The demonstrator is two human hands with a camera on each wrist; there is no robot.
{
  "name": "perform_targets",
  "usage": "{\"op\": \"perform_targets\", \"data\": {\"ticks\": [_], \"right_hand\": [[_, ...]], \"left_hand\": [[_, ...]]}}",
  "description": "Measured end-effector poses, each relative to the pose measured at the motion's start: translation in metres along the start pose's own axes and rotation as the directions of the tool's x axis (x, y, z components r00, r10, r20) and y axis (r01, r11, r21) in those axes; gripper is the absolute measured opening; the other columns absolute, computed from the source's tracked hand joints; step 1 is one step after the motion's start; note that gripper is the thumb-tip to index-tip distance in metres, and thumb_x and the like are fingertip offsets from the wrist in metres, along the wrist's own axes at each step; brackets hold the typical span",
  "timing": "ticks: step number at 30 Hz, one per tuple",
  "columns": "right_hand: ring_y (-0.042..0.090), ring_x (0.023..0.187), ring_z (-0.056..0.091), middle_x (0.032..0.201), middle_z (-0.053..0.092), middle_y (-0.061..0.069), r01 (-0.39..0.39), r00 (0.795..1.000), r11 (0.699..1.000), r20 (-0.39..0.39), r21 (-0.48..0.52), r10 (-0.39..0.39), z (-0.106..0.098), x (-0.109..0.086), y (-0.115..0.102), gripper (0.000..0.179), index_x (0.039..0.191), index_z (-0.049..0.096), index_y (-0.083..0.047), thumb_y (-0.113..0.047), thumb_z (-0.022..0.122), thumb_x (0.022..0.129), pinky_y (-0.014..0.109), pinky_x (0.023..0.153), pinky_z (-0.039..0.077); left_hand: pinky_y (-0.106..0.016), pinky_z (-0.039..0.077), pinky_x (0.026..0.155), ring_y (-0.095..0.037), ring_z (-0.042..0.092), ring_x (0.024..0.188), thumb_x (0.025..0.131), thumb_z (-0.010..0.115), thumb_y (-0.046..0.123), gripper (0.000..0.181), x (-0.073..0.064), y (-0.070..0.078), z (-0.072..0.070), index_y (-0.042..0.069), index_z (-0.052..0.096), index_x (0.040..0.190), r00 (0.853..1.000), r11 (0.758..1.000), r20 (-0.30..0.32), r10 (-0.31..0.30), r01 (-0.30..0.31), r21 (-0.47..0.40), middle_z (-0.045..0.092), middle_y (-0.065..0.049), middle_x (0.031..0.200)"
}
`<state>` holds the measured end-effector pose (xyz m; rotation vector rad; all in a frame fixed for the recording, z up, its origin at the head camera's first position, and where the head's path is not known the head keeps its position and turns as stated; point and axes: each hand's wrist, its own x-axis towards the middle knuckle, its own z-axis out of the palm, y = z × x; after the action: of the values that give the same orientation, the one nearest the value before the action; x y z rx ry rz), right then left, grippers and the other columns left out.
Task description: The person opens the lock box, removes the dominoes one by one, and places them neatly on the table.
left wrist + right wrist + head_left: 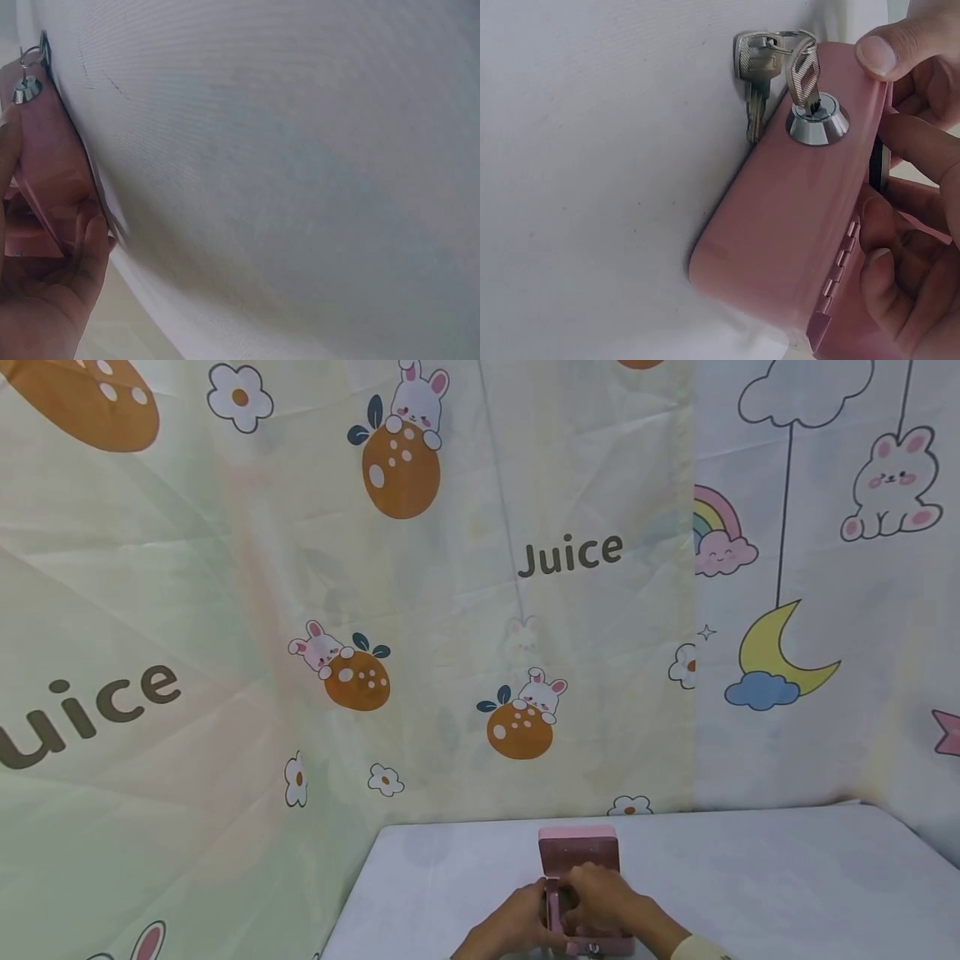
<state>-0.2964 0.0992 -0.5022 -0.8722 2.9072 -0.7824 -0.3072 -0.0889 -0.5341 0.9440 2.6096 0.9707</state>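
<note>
A small pink metal cash box point(579, 853) stands on the white table with its hinged lid raised at the back. My left hand point(516, 920) grips the box's left side, its thumb at the front corner. Into the box reaches my right hand point(603, 897), fingers bent; in the right wrist view they are around a dark strip point(880, 165) at the rim, and I cannot tell whether they hold it. On the front face point(780, 217) sits a round silver lock point(817, 129) with a key point(804, 75) in it. A second key point(756, 79) hangs from the same ring.
The white table point(750, 877) runs back to a fabric backdrop point(450, 593) printed with rabbits, oranges, flowers and the word Juice. Another printed cloth point(825, 568) with a moon and clouds hangs on the right.
</note>
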Motion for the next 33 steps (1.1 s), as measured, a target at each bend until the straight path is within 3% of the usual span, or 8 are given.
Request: {"op": "perform_targets", "data": {"ticks": [11, 15, 20, 24, 33], "right_hand": [[0.005, 0.064, 0.048, 0.086, 0.069, -0.008, 0.005, 1.0, 1.0, -0.03, -0.01, -0.005, -0.007, -0.003, -0.001, 0.04, 0.105, 0.07, -0.013, -0.021, 0.083, 0.068, 0.031, 0.062, 0.047], [0.004, 0.061, 0.049, 0.079, 0.067, -0.008, 0.005, 1.0, 1.0, -0.022, 0.016, -0.005, -0.01, -0.005, 0.0, 0.036, 0.102, 0.071, -0.011, -0.019, 0.083, 0.068, 0.029, 0.059, 0.045], [0.002, 0.059, 0.048, 0.074, 0.065, -0.011, 0.008, 1.0, 1.0, -0.017, 0.012, -0.008, -0.01, -0.006, 0.007, 0.033, 0.098, 0.071, -0.012, -0.021, 0.083, 0.068, 0.026, 0.055, 0.042], [0.001, 0.061, 0.049, 0.079, 0.067, -0.012, 0.008, 1.0, 1.0, -0.028, 0.015, -0.007, -0.011, -0.009, 0.011, 0.036, 0.101, 0.072, -0.013, -0.021, 0.083, 0.068, 0.029, 0.058, 0.044], [0.002, 0.064, 0.049, 0.085, 0.069, -0.009, 0.003, 1.0, 0.999, -0.026, 0.043, -0.002, -0.018, -0.018, 0.014, 0.041, 0.104, 0.07, -0.01, -0.02, 0.083, 0.067, 0.033, 0.062, 0.047]], "left_hand": [[-0.019, 0.048, 0.07, 0.002, 0.057, 0.084, 0.068, 0.084, 0.032, 0.067, 0.0, 0.002, 0.003, 0.022, 0.05, 0.126, 1.0, 0.999, -0.004, -0.004, 0.004, -0.037, 0.06, 0.016, 0.101], [-0.02, 0.048, 0.068, 0.003, 0.057, 0.082, 0.068, 0.084, 0.031, 0.066, 0.0, 0.002, 0.004, 0.025, 0.05, 0.124, 1.0, 0.998, 0.004, -0.02, 0.02, -0.062, 0.06, 0.018, 0.1], [-0.019, 0.047, 0.069, 0.003, 0.057, 0.084, 0.068, 0.084, 0.032, 0.068, 0.0, 0.0, 0.003, 0.023, 0.049, 0.125, 0.999, 0.999, -0.009, 0.032, -0.032, -0.038, 0.06, 0.017, 0.102], [-0.018, 0.047, 0.07, 0.004, 0.056, 0.085, 0.068, 0.084, 0.029, 0.07, 0.001, -0.003, 0.004, 0.022, 0.047, 0.127, 0.997, 0.997, -0.023, 0.077, -0.077, -0.016, 0.06, 0.015, 0.104], [-0.018, 0.049, 0.07, 0.002, 0.059, 0.086, 0.069, 0.084, 0.023, 0.071, 0.001, -0.002, 0.004, 0.017, 0.046, 0.129, 0.996, 0.993, -0.005, 0.084, -0.084, -0.08, 0.063, 0.01, 0.106]]}}
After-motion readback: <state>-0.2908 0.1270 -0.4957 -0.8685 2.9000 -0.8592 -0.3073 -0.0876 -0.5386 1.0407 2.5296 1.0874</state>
